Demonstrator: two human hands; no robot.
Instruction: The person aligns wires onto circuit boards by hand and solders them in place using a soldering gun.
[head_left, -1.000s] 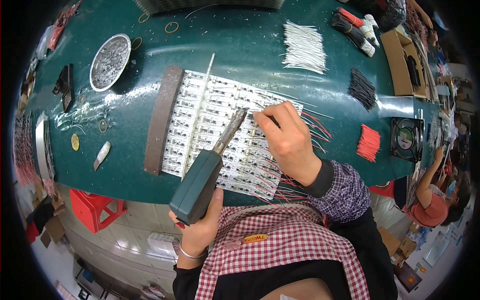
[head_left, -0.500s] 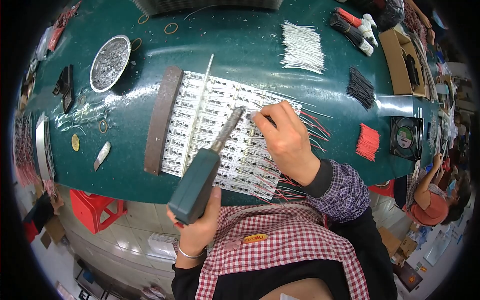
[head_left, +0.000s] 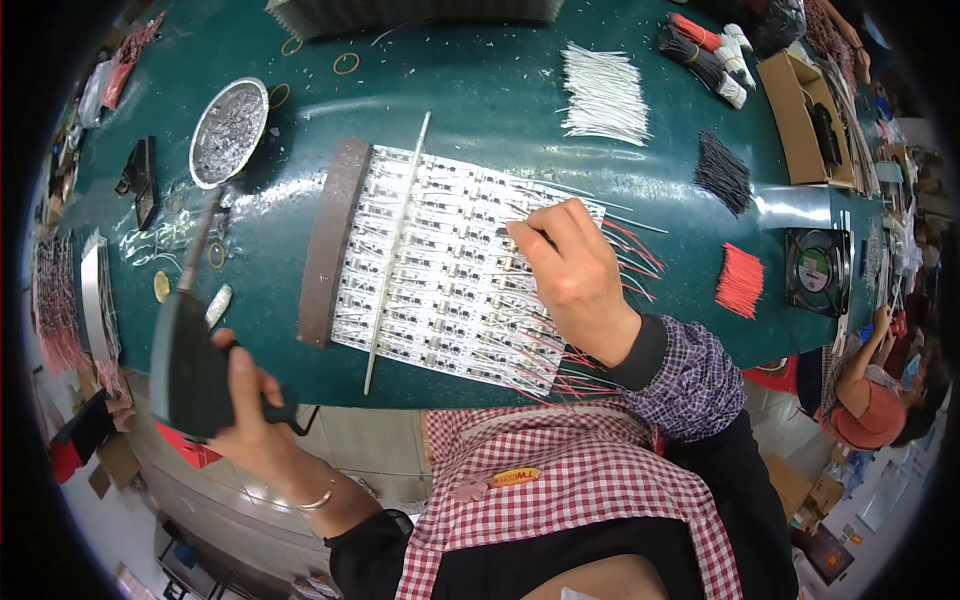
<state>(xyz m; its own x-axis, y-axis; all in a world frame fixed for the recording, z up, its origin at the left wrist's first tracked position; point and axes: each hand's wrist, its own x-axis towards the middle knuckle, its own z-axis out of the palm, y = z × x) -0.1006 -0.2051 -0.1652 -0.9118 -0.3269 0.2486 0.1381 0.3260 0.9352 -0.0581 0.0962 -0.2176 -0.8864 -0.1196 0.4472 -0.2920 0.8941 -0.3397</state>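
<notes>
My left hand (head_left: 255, 405) is wrapped round the grip of a dark green soldering gun (head_left: 185, 370), blurred by motion. Its long tip reaches up to the near edge of a metal bowl (head_left: 243, 172) holding silvery scraps; whether it touches cannot be made out. My right hand (head_left: 572, 270) rests over the right part of a white sheet of small circuit boards (head_left: 455, 250), thumb and forefinger pinched together. What lies between those fingertips is too small to name. Red, white and black wires (head_left: 632, 250) stick out from the sheet's right edge.
A brown bar (head_left: 332, 245) lies along the sheet's left edge, and a thin pale rod (head_left: 398, 250) crosses it. Bundles of white wires (head_left: 605, 95), black wires (head_left: 722, 172) and red wires (head_left: 740, 281) lie to the right, near a black fan (head_left: 815, 270) and a cardboard box (head_left: 795, 125).
My left hand has carried the soldering gun away from the sheet, leftward to the metal bowl. My right hand stays pinched at nearly the same spot.
</notes>
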